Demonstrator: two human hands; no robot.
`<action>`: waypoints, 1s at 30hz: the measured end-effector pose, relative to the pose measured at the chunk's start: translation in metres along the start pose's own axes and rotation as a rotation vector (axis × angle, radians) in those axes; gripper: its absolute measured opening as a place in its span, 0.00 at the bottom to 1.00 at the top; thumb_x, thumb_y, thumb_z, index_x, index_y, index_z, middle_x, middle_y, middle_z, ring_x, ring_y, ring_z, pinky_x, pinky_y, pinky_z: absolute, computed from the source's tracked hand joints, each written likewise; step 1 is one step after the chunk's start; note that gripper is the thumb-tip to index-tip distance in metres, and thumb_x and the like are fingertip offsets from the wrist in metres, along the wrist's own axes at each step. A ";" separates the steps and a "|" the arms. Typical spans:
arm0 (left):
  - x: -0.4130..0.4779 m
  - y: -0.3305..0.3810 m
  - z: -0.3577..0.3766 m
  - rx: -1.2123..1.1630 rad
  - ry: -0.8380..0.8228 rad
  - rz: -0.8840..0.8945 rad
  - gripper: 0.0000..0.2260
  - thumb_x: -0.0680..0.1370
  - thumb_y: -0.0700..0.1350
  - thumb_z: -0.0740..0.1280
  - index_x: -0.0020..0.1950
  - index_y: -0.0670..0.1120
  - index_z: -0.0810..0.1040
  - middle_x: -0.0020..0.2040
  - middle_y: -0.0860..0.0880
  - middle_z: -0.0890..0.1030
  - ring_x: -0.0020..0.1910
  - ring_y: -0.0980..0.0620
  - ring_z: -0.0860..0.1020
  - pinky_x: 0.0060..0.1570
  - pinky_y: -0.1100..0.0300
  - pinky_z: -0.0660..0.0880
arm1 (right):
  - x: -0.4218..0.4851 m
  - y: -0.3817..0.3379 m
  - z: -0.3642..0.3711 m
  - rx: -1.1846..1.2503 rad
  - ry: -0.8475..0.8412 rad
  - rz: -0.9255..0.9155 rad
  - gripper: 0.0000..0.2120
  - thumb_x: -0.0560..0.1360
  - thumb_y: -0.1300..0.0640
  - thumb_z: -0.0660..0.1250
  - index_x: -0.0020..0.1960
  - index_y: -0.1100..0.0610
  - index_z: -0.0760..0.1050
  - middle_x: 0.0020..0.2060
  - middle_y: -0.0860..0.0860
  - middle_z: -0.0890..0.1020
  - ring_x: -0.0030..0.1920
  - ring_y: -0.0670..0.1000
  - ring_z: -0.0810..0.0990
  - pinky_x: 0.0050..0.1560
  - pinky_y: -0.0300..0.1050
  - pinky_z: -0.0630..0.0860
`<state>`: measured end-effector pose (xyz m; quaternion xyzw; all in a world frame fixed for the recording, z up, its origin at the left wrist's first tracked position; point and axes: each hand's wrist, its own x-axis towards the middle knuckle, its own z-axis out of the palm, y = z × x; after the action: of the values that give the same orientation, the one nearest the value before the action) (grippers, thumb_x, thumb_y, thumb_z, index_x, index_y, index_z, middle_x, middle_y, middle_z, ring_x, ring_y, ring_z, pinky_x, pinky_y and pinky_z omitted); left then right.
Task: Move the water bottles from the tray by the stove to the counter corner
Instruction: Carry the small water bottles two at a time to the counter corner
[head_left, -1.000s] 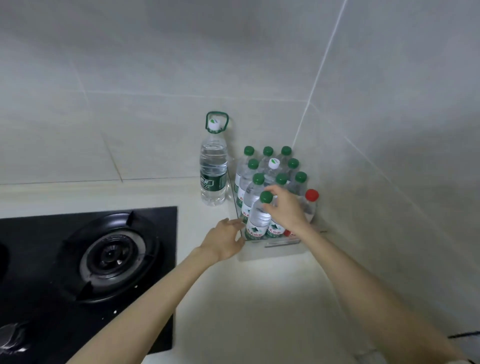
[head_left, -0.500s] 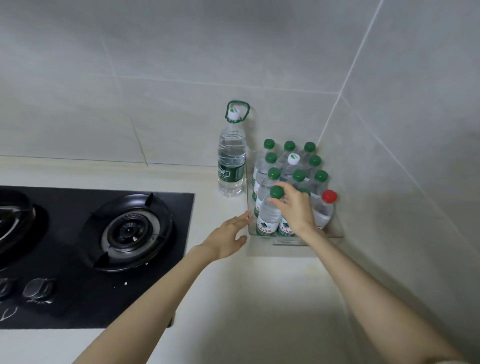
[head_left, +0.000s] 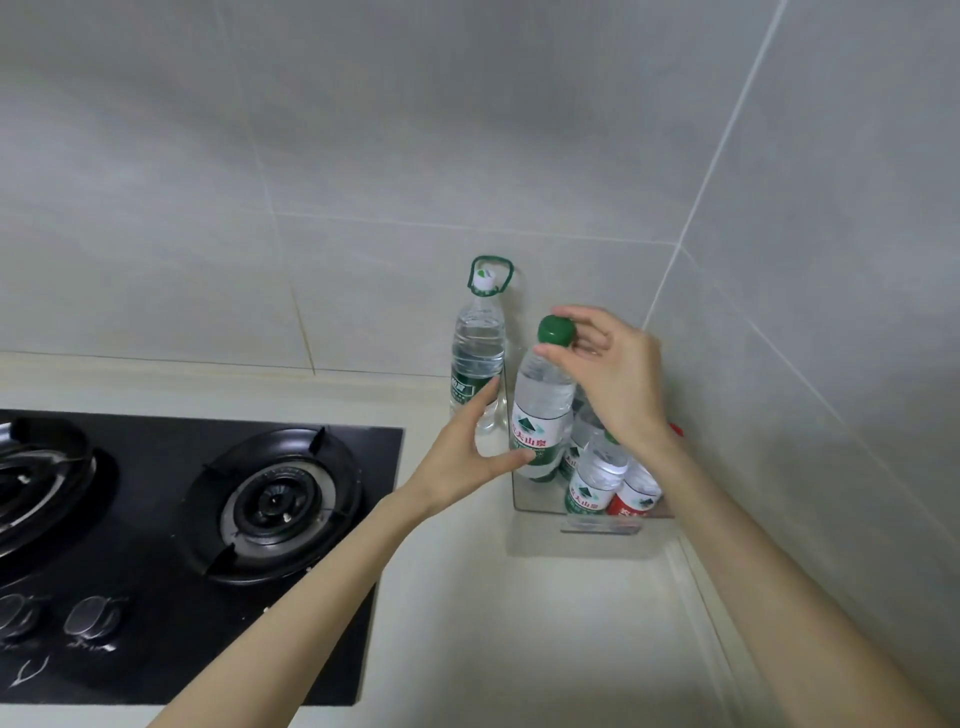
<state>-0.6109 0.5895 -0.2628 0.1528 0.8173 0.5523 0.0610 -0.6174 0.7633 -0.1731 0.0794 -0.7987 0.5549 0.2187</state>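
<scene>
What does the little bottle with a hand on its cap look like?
The small bottle is clear plastic, holding water, with a round green cap and a white-and-green label. It hangs nearly upright over the near left corner of the clear tray. The right hand pinches its cap; the left hand touches its lower side with the thumb.

The tray (head_left: 597, 526) of bottles (head_left: 595, 478) sits in the corner, right of the stove (head_left: 208, 519).

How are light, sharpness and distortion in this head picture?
Head view: soft, even light; a faint shadow on the counter before the clear tray; the lifted green-capped bottle is sharp, its label readable; the wide lens bends the tile lines.
</scene>
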 end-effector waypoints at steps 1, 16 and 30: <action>0.002 0.006 -0.002 -0.029 0.027 0.019 0.43 0.70 0.50 0.76 0.78 0.56 0.56 0.72 0.60 0.67 0.69 0.65 0.65 0.66 0.67 0.64 | 0.003 -0.010 -0.001 0.040 0.007 -0.001 0.20 0.66 0.61 0.79 0.55 0.51 0.81 0.48 0.47 0.86 0.49 0.44 0.84 0.55 0.38 0.79; -0.001 0.022 -0.030 -0.086 0.342 0.125 0.31 0.59 0.46 0.83 0.57 0.53 0.73 0.50 0.55 0.82 0.49 0.60 0.80 0.44 0.70 0.76 | 0.004 -0.047 0.013 0.201 -0.150 0.047 0.18 0.69 0.61 0.77 0.57 0.54 0.80 0.45 0.49 0.87 0.47 0.47 0.86 0.49 0.36 0.80; -0.011 0.023 -0.037 -0.103 0.363 0.078 0.27 0.61 0.44 0.82 0.53 0.55 0.73 0.48 0.53 0.82 0.48 0.58 0.81 0.40 0.71 0.76 | -0.025 0.128 -0.030 -0.595 -0.126 0.425 0.22 0.71 0.61 0.73 0.64 0.58 0.75 0.60 0.56 0.80 0.61 0.56 0.77 0.56 0.43 0.71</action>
<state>-0.6060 0.5615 -0.2285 0.0788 0.7789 0.6139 -0.1009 -0.6342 0.8358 -0.2846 -0.1212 -0.9356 0.3255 0.0628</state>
